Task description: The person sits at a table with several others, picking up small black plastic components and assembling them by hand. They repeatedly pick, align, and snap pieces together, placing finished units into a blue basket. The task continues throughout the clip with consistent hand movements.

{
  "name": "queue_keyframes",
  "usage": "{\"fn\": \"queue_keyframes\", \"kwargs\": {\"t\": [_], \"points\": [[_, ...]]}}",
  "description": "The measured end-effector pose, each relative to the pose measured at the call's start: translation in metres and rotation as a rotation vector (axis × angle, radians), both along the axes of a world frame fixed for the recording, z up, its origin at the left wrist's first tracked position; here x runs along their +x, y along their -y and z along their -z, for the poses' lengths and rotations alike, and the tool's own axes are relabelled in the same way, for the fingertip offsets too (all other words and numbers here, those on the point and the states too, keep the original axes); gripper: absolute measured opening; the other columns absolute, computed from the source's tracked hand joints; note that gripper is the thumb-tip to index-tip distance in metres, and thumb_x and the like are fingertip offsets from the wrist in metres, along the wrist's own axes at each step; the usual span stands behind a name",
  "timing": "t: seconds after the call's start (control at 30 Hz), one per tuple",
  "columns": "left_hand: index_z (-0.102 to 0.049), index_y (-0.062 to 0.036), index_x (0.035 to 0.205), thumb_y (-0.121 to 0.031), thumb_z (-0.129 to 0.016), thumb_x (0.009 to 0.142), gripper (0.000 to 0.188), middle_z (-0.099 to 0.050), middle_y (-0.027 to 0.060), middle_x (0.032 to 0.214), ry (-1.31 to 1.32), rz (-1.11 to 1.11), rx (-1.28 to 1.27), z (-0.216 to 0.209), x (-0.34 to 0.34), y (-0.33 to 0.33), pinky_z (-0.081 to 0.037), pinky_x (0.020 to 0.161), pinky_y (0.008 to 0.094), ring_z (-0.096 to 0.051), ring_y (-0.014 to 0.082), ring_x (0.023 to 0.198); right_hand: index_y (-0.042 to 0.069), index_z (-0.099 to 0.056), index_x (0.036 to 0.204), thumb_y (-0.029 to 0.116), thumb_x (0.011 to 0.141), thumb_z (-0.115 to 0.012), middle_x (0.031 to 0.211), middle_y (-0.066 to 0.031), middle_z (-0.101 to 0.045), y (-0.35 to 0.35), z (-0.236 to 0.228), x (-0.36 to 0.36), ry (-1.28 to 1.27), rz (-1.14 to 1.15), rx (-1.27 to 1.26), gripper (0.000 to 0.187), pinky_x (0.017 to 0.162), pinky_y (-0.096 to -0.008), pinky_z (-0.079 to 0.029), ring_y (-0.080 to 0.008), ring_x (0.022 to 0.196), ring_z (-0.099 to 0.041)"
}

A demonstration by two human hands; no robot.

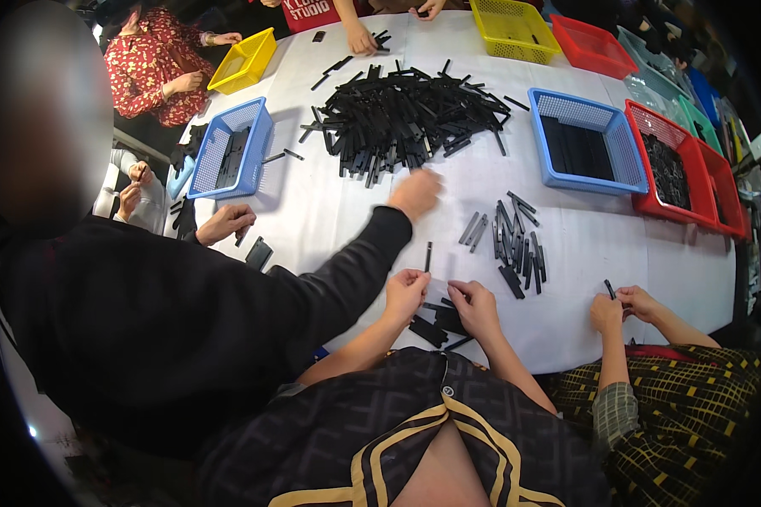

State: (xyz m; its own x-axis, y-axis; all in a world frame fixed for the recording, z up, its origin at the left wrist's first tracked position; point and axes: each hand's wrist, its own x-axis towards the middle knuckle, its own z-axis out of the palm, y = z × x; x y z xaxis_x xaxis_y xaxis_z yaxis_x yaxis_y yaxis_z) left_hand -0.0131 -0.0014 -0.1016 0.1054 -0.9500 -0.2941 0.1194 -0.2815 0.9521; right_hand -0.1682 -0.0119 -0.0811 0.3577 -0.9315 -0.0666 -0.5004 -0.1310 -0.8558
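Observation:
My left hand (406, 295) pinches a slim black strip (429, 257) that stands nearly upright above its fingertips. Just to the right, my right hand (475, 309) has its thumb and fingers drawn together. A faint, pale blur shows by its fingertips, and what it holds, if anything, I cannot make out. Between and below both hands, several flat black pieces (429, 331) lie at the table's near edge. Ahead and to the right is a loose group of black strips (517, 245), with a few greyer strips (474, 230) beside it.
A large heap of black strips (402, 118) covers the table's middle. Blue baskets (552, 175) (251, 177), red baskets (670, 205) and yellow baskets (516, 34) stand around it. A co-worker's black sleeve (347, 262) reaches across from my left; another person's hands (621, 309) work at my right.

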Motion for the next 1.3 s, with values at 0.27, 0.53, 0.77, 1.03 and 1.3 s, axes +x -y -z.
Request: {"fn": "queue_keyframes", "kwargs": {"t": [0.27, 0.53, 0.77, 1.03, 1.3], "points": [[-0.053, -0.0014, 0.074, -0.011, -0.067, 0.075, 0.018, -0.050, -0.0024, 0.055, 0.520, -0.087, -0.314, -0.047, -0.032, -0.036, -0.037, 0.044, 0.0204, -0.045, 0.0032, 0.048, -0.003, -0.059, 0.079, 0.021, 0.089, -0.051, 0.068, -0.0030, -0.054, -0.005, 0.005, 0.004, 0.461, 0.148, 0.347, 0.028, 0.054, -0.0238, -0.039, -0.0073, 0.061, -0.047], [-0.051, -0.0032, 0.083, -0.015, -0.061, 0.083, 0.016, -0.053, -0.0014, 0.063, -0.199, 0.091, -0.150, -0.078, -0.022, -0.021, -0.035, 0.045, 0.0182, -0.046, 0.0027, 0.053, -0.001, -0.053, 0.078, 0.018, 0.093, -0.043, 0.065, 0.0000, -0.050, -0.021, -0.038, -0.004, 0.653, 0.013, 0.378, 0.026, 0.056, -0.0242, -0.037, -0.0080, 0.061, -0.044], [-0.052, -0.0057, 0.067, -0.031, -0.050, 0.091, 0.035, -0.037, -0.0058, 0.049, -0.109, 0.047, -0.092, -0.093, -0.020, -0.009, -0.022, 0.038, 0.0198, -0.032, 0.0025, 0.043, 0.000, -0.050, 0.076, 0.019, 0.093, -0.042, 0.064, 0.0002, -0.046, -0.026, -0.067, -0.010, 0.498, -0.121, 0.265, 0.026, 0.056, -0.0240, -0.035, -0.0082, 0.059, -0.040], [-0.055, -0.0047, 0.078, -0.029, -0.047, 0.093, 0.030, -0.039, -0.0040, 0.053, -0.438, 0.110, 0.018, -0.124, -0.016, -0.018, -0.021, 0.040, 0.0194, -0.029, 0.0030, 0.044, 0.007, -0.047, 0.073, 0.025, 0.093, -0.040, 0.066, -0.0013, -0.045, -0.029, -0.088, -0.016, 1.044, -0.100, 0.870, 0.028, 0.059, -0.0245, -0.035, -0.0108, 0.061, -0.041], [-0.055, -0.0052, 0.077, -0.021, -0.055, 0.089, 0.020, -0.041, -0.0059, 0.054, -0.172, 0.121, -0.168, -0.128, -0.022, -0.022, -0.023, 0.042, 0.0188, -0.030, 0.0016, 0.044, 0.006, -0.051, 0.073, 0.025, 0.093, -0.039, 0.066, 0.0001, -0.046, -0.030, -0.098, -0.003, 0.927, -0.018, 0.777, 0.030, 0.055, -0.0225, -0.034, -0.0084, 0.059, -0.041]]}}
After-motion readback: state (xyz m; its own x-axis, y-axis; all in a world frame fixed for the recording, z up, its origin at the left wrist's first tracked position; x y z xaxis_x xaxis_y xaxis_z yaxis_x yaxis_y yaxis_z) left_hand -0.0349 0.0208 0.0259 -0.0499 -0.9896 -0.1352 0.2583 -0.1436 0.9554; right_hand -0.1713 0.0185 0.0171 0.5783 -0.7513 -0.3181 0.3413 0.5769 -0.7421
